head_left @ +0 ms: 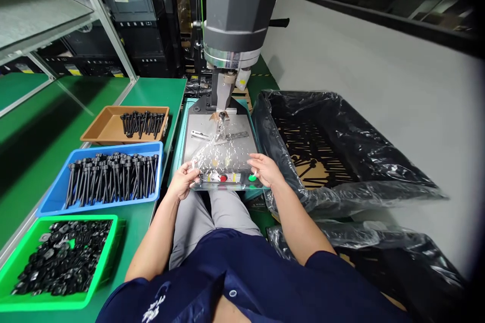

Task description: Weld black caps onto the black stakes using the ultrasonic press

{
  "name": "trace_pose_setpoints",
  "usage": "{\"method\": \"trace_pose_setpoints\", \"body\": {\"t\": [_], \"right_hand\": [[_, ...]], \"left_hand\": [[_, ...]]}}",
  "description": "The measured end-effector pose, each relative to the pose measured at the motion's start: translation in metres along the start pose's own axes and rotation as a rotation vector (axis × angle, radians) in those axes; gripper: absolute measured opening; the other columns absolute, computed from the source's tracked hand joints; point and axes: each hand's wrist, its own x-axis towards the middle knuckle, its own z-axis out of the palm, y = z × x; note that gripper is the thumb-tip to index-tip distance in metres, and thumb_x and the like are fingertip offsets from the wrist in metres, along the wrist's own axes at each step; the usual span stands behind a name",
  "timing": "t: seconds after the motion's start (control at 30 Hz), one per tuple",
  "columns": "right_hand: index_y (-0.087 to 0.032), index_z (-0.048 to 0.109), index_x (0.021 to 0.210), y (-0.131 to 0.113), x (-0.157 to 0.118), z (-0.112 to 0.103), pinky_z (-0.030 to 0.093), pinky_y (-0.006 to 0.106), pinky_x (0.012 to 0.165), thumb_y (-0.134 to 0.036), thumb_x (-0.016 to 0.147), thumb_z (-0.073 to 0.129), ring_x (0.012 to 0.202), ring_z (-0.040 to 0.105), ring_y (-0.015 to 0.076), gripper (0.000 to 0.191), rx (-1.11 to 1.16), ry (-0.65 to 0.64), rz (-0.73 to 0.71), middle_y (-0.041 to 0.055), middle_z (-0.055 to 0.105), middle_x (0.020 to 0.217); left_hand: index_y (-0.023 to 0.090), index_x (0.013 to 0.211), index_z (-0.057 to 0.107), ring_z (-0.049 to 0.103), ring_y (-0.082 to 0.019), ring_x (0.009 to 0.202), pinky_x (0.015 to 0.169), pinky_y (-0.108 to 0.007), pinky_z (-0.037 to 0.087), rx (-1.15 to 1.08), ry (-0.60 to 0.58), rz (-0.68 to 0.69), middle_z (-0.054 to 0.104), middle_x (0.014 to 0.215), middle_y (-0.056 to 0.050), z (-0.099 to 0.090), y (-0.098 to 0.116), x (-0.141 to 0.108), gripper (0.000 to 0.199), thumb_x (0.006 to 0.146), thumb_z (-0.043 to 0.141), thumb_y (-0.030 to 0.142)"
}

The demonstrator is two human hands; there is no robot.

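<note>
My left hand [184,180] is closed at the left edge of a clear, glinting plastic sheet [204,156], its thumb and fingers drawn together there. At the sheet's right side, my right hand [264,169] has its fingers stretched inward and apart, with the thumb close to a green button [252,178]. Whether the thumb touches the button I cannot tell. Between my hands a red button [223,178] shows on the machine's front panel. Behind the sheet lies a metal work plate [237,149]. A dark bolt-like part [222,117] stands upright in its fixture, under the machine head [233,55].
To my left are an orange tray [102,123] and a blue tray [51,202] of black ribbed bolts, and a green bin [109,257] of small black parts. On my right stands a box lined with black plastic [379,159], with long parts inside.
</note>
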Motion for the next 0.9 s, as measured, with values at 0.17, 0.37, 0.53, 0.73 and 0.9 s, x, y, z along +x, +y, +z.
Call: {"method": "trace_pose_setpoints", "body": {"t": [0.17,0.37,0.53,0.73,0.9], "right_hand": [[-0.016,0.059,0.093,0.003,-0.01,-0.005,0.026,0.011,0.033,-0.016,0.064,0.076,0.043,0.041,0.003,0.035,0.033,0.024,0.108,-0.0018,0.058,0.071],[-0.017,0.056,0.092,0.028,0.004,-0.006,0.029,0.013,0.032,-0.016,0.067,0.073,0.042,0.044,0.0043,0.03,-0.091,0.092,0.079,-0.0008,0.059,0.072],[-0.017,0.056,0.094,0.051,0.019,-0.009,0.035,0.018,0.034,-0.022,0.069,0.07,0.041,0.048,0.0079,0.029,-0.329,0.156,0.003,-0.0034,0.058,0.068],[-0.017,0.064,0.098,0.05,0.029,-0.022,0.05,0.026,0.055,-0.018,0.072,0.065,0.059,0.062,0.0151,0.026,-0.626,0.18,-0.1,0.0,0.067,0.073],[-0.017,0.066,0.108,0.026,0.037,-0.027,0.052,0.039,0.085,-0.026,0.078,0.066,0.089,0.068,0.0245,0.032,-1.054,0.257,-0.282,0.0097,0.072,0.099]], "left_hand": [[0.015,0.113,0.055,0.052,-0.006,0.043,0.033,-0.014,0.027,-0.031,-0.012,-0.054,0.065,0.075,0.0,0.0,-0.003,-0.003,0.062,0.059,0.085,0.026],[0.016,0.125,0.053,0.055,-0.007,0.043,0.032,-0.014,0.028,0.036,-0.005,-0.074,0.066,0.077,-0.002,-0.007,-0.015,0.007,0.064,0.067,0.078,0.022],[0.011,0.126,0.052,0.061,-0.009,0.048,0.035,-0.015,0.032,0.178,0.076,-0.06,0.065,0.075,-0.001,-0.012,-0.039,0.021,0.062,0.069,0.077,0.017],[0.012,0.13,0.047,0.061,-0.01,0.051,0.039,-0.016,0.038,0.31,0.106,-0.013,0.061,0.071,0.003,-0.014,-0.056,0.029,0.064,0.072,0.074,0.018],[0.013,0.131,0.046,0.059,-0.01,0.051,0.043,-0.018,0.041,0.384,0.091,0.042,0.06,0.068,0.004,-0.018,-0.06,0.031,0.062,0.074,0.071,0.02]]}}
